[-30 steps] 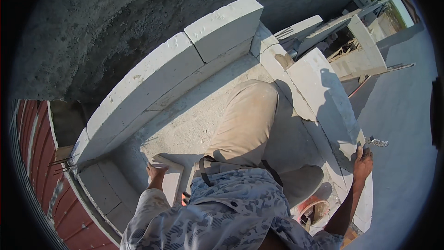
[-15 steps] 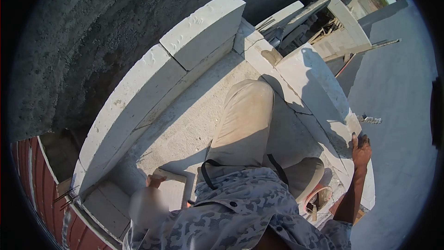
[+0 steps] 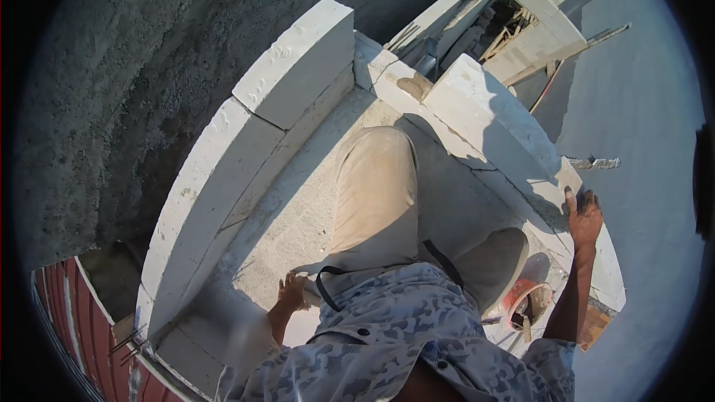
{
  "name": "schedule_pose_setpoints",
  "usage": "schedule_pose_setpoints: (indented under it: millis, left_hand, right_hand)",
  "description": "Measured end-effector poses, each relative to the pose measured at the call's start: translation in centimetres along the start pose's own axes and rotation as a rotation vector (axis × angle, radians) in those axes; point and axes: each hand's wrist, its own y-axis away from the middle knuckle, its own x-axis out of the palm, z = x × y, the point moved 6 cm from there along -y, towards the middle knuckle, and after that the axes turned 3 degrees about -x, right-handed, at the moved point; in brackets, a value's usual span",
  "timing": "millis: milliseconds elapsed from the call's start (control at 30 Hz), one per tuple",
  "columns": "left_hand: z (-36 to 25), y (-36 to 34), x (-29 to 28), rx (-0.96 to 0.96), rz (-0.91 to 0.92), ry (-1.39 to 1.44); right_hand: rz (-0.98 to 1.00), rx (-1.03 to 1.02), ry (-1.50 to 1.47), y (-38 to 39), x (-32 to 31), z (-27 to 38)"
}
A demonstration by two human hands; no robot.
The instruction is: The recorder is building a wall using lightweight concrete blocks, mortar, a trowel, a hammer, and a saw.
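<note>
My left hand (image 3: 293, 292) is low beside my left thigh, its fingers apart, just beyond the visible end of a pale block (image 3: 302, 326). Whether it touches that block I cannot tell, and my shirt covers the rest of the block. On the right, my right hand (image 3: 585, 217) rests with spread fingers on the end of a white block (image 3: 495, 115) in the low right-hand wall. Nothing is held in it. I am crouching or kneeling between two low white block walls, with my knee (image 3: 376, 171) over the dusty floor.
A curved white block wall (image 3: 216, 179) runs along the left, with a rough dark grey wall (image 3: 97, 97) beyond it. An orange-red bucket (image 3: 530, 299) with a tool in it stands near my right leg. Thin rods (image 3: 130, 342) protrude at lower left, near red roofing sheets (image 3: 71, 313).
My left hand has moved rightward, closer to my thigh, and the pale block is now mostly hidden. My right hand stays on the wall. The whole view has shifted slightly.
</note>
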Motion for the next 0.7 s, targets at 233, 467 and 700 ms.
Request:
schedule_pose_setpoints:
  millis: [233,467,700]
  left_hand:
    - [-2.7,-0.2,0.6,0.048,0.079,-0.125]
    - [-0.4,1.1,4.4,-0.042,-0.033,0.268]
    - [8.0,-0.1,8.8,-0.310,0.102,1.085]
  right_hand:
    - [0.046,0.089,0.049,0.5,0.0,-1.5]
    - [0.052,0.086,0.019,0.7,0.0,-1.2]
    - [0.058,0.043,-0.003,0.1,0.8,-0.5]
